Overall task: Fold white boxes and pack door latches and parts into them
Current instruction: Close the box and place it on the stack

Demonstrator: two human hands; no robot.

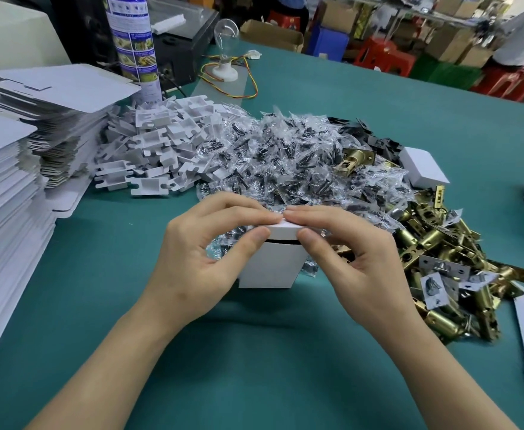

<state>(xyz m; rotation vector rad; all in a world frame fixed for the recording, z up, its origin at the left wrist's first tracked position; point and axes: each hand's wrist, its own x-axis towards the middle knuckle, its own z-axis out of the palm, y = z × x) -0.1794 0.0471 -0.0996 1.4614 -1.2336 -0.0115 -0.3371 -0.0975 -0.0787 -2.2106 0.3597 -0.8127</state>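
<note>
In the middle of the green surface (254,352), seen from the head camera, I hold the white box (271,268) upright. My left hand (201,259) and right hand (344,259) each pinch its top flap, thumbs on the front edge and fingers over the top, I judge to press the lid closed. A dark slit under the flap suggests it is not fully tucked. The box is plain, clean white card. Brass latches (440,259) lie heaped to its right, bagged screws (301,156) behind.
</note>
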